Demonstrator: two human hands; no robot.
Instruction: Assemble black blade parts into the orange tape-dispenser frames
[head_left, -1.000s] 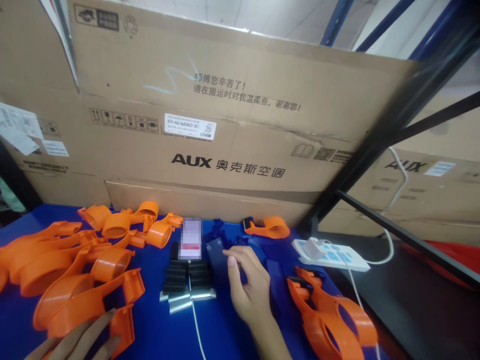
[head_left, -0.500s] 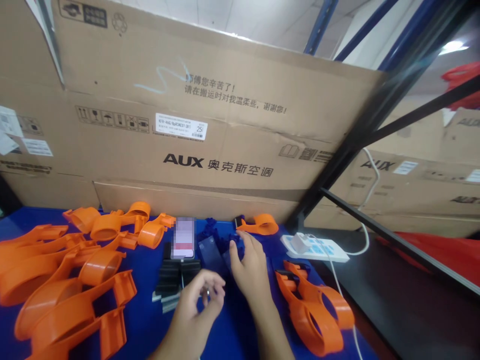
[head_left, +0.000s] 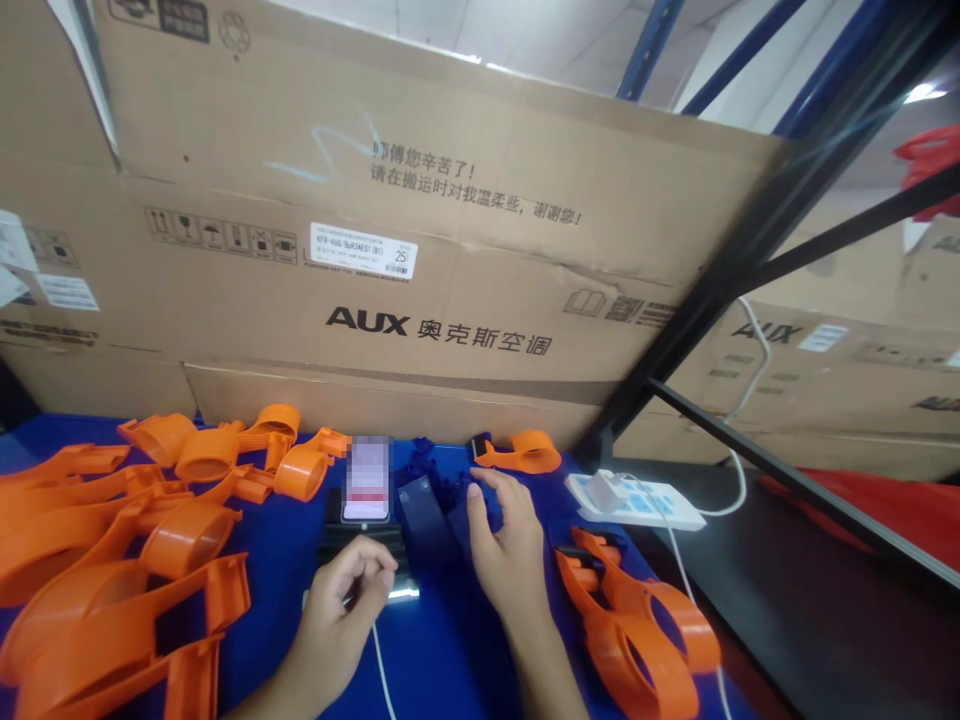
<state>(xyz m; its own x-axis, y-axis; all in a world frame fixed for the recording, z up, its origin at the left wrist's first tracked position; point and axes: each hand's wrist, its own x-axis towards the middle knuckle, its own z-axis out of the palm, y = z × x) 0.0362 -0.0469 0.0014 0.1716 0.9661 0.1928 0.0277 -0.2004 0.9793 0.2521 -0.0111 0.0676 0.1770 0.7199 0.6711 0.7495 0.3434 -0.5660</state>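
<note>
My left hand (head_left: 346, 598) is over the near end of a stack of black strips with pale, shiny edges (head_left: 405, 592). Its fingers are curled in toward the thumb, and whatever they hold, if anything, is hidden. My right hand (head_left: 508, 535) reaches over a pile of small dark blue parts (head_left: 450, 492), thumb and fingers apart. Between the hands lies a dark blue box-like piece (head_left: 422, 515). A phone with a lit, partly blurred screen (head_left: 367, 480) rests beyond the strips, with a white cable (head_left: 381, 660) running toward me.
Many orange looped plastic pieces (head_left: 187, 540) crowd the left of the blue table (head_left: 435, 660). One orange piece with a black end (head_left: 529, 452) lies at the back; two more (head_left: 637, 640) lie right. A white power strip (head_left: 645, 500) sits by the black rack post. Large cardboard boxes (head_left: 450, 270) stand behind.
My left hand has moved left and slightly down, over the black strips, its fingers drawn closer together. My right hand has stayed near the blue parts. The white cable below the phone now shows.
</note>
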